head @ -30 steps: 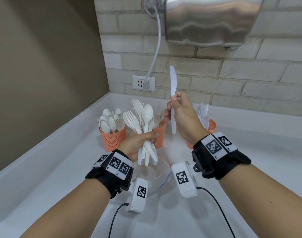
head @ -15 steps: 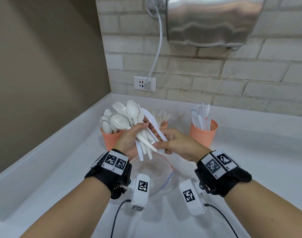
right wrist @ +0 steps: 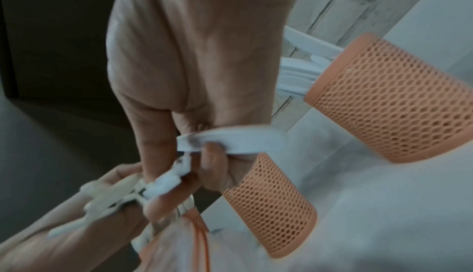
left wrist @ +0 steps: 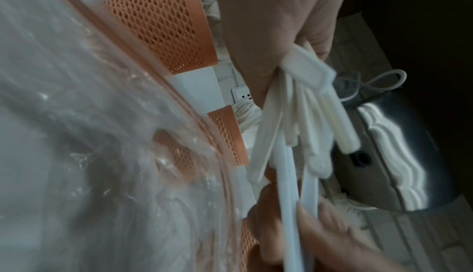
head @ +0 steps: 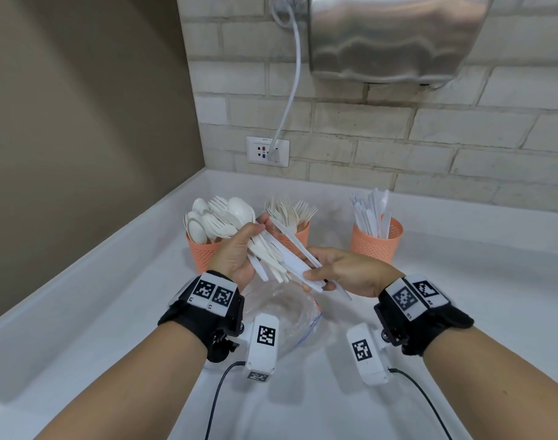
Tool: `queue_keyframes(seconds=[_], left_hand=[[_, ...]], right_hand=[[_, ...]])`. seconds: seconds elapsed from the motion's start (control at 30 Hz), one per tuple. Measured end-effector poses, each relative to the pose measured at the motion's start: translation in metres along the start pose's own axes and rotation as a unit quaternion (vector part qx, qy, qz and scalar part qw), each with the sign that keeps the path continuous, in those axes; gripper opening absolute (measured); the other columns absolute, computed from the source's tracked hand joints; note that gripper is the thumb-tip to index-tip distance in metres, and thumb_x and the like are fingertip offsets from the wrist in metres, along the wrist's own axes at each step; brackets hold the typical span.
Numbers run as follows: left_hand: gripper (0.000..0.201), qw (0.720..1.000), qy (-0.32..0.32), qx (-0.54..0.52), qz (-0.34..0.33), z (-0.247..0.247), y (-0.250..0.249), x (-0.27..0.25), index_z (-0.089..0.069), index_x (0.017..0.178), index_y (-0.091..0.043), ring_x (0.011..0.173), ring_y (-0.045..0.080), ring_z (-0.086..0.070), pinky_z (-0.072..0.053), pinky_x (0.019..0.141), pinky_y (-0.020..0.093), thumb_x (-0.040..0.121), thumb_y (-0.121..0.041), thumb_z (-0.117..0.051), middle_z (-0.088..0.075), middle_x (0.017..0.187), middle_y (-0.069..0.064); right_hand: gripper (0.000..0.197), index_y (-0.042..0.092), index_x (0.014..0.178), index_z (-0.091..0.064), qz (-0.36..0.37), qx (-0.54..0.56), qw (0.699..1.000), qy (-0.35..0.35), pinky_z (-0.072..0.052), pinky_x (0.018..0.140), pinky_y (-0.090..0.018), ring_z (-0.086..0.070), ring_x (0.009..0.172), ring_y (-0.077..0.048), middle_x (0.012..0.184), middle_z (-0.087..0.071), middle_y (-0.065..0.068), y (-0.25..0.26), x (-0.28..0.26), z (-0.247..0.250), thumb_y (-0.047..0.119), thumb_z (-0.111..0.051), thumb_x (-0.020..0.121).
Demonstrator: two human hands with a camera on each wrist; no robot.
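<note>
My left hand (head: 236, 252) grips a bundle of white plastic forks and spoons (head: 227, 220) by the handles, heads pointing up and left. My right hand (head: 344, 271) pinches the handles of white plastic knives (head: 298, 258) that still lie against the bundle. In the left wrist view the bundle's handles (left wrist: 314, 102) fan out below my left hand (left wrist: 268, 23), and the knives (left wrist: 287, 195) run down to my right hand's fingers (left wrist: 332, 236). In the right wrist view thumb and fingers of my right hand (right wrist: 192, 53) pinch a knife (right wrist: 230, 140).
Three orange mesh cups stand at the back of the white counter: the left cup (head: 204, 255) holds spoons, the middle cup (head: 295, 241) forks, the right cup (head: 376, 246) knives. A clear plastic bag (head: 290, 315) lies under my hands. A metal hand dryer (head: 395, 36) hangs above.
My right hand came down from holding a knife upright to the bundle, then drew back to the right along the handles. My left hand tilted the bundle to the left.
</note>
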State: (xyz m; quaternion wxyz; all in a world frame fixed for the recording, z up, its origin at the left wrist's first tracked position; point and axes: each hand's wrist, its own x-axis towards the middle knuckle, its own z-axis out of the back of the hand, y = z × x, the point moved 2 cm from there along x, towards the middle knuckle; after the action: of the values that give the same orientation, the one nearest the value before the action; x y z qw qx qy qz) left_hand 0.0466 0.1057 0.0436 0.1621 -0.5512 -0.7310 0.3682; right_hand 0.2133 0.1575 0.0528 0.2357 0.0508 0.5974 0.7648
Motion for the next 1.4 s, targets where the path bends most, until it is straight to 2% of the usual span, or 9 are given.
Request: queue_keyframes(seconds=[0.13, 0.23, 0.37, 0.57, 0.7, 0.83, 1.0, 1.23, 1.4], left_hand=[[0.017, 0.999, 0.013, 0.044, 0.016, -0.007, 0.008, 0.001, -0.067, 0.084, -0.009, 0.072, 0.018, -0.069, -0.055, 0.075, 0.041, 0.085, 0.0, -0.052, -0.069, 0.079, 0.004], [0.005, 0.998, -0.006, 0.069, 0.009, -0.009, 0.007, 0.003, -0.06, 0.083, -0.006, 0.08, 0.028, -0.063, -0.051, 0.087, 0.052, 0.081, -0.002, -0.058, -0.061, 0.081, 0.013], [0.014, 0.999, -0.003, 0.033, -0.005, -0.012, 0.005, 0.001, -0.061, 0.08, -0.007, 0.068, 0.02, -0.067, -0.059, 0.061, 0.032, 0.086, 0.002, -0.051, -0.066, 0.072, 0.008], [0.017, 0.997, -0.04, 0.057, -0.021, -0.013, 0.013, 0.009, -0.061, 0.088, -0.005, 0.08, 0.022, -0.066, -0.057, 0.072, 0.036, 0.083, 0.006, -0.049, -0.066, 0.088, 0.01], [0.014, 0.995, -0.064, 0.07, -0.037, -0.011, 0.016, 0.014, -0.061, 0.085, -0.005, 0.074, 0.022, -0.066, -0.056, 0.058, 0.031, 0.08, 0.005, -0.053, -0.065, 0.086, 0.012], [0.017, 0.995, -0.073, 0.062, -0.039, -0.018, 0.02, 0.015, -0.056, 0.079, -0.008, 0.073, 0.02, -0.062, -0.055, 0.062, 0.03, 0.083, 0.006, -0.048, -0.061, 0.079, 0.008], [0.024, 0.994, -0.06, 0.074, -0.054, -0.035, 0.029, 0.012, -0.055, 0.08, -0.008, 0.051, 0.013, -0.066, -0.052, 0.043, 0.022, 0.083, 0.013, -0.043, -0.067, 0.054, 0.0], [0.026, 0.994, -0.081, 0.019, -0.065, -0.033, 0.017, 0.02, -0.049, 0.068, -0.007, 0.041, 0.014, -0.06, -0.056, 0.052, 0.035, 0.081, 0.015, -0.047, -0.055, 0.046, 0.003], [0.02, 0.989, -0.121, 0.031, -0.083, -0.018, 0.017, 0.031, -0.052, 0.073, -0.009, 0.049, 0.013, -0.059, -0.05, 0.053, 0.024, 0.077, 0.01, -0.056, -0.056, 0.06, 0.006]], right_hand=[[0.041, 0.012, 0.134, -0.042, 0.032, -0.012, 0.999, -0.024, -0.044, 0.091, -0.036, -0.054, 0.084, -0.015, 0.094, -0.058, -0.014, 0.006, 0.009, -0.012, 0.017, -0.052, 0.094], [0.02, 0.016, 0.115, -0.053, 0.048, -0.009, 0.999, -0.014, -0.045, 0.071, -0.028, -0.05, 0.071, -0.016, 0.081, -0.051, -0.022, 0.006, 0.009, -0.012, 0.019, -0.046, 0.097], [0.01, 0.015, 0.094, -0.052, 0.031, 0.017, 0.999, 0.011, -0.034, 0.052, -0.026, -0.041, 0.047, -0.009, 0.06, -0.044, 0.0, 0.001, -0.004, -0.002, 0.013, -0.043, 0.097], [0.015, 0.02, 0.103, -0.052, -0.006, -0.015, 0.999, -0.051, -0.028, 0.04, -0.018, -0.037, 0.042, -0.007, 0.069, -0.052, -0.001, -0.008, -0.012, 0.005, 0.011, -0.041, 0.098], [0.019, 0.024, 0.093, -0.053, -0.042, -0.033, 0.994, -0.092, -0.021, 0.039, -0.016, -0.029, 0.038, -0.003, 0.062, -0.043, 0.001, -0.011, -0.02, 0.014, 0.01, -0.041, 0.097], [0.026, 0.029, 0.084, -0.053, -0.067, -0.017, 0.992, -0.101, -0.017, 0.039, -0.017, -0.024, 0.041, -0.006, 0.06, -0.036, 0.002, -0.014, -0.028, 0.02, 0.009, -0.04, 0.094], [0.02, 0.027, 0.116, -0.048, -0.065, -0.046, 0.991, -0.112, -0.025, 0.042, -0.021, -0.031, 0.046, -0.01, 0.063, -0.042, 0.0, -0.023, -0.029, 0.015, 0.029, -0.041, 0.098], [0.015, 0.022, 0.102, -0.056, -0.073, -0.056, 0.992, -0.085, -0.023, 0.045, -0.019, -0.027, 0.048, -0.006, 0.059, -0.032, 0.006, -0.041, -0.059, 0.034, 0.028, -0.043, 0.098], [0.011, 0.026, 0.099, -0.056, -0.079, -0.119, 0.984, -0.102, -0.033, 0.057, -0.021, -0.035, 0.051, -0.006, 0.063, -0.038, 0.003, -0.055, -0.075, 0.052, 0.023, -0.046, 0.097]])
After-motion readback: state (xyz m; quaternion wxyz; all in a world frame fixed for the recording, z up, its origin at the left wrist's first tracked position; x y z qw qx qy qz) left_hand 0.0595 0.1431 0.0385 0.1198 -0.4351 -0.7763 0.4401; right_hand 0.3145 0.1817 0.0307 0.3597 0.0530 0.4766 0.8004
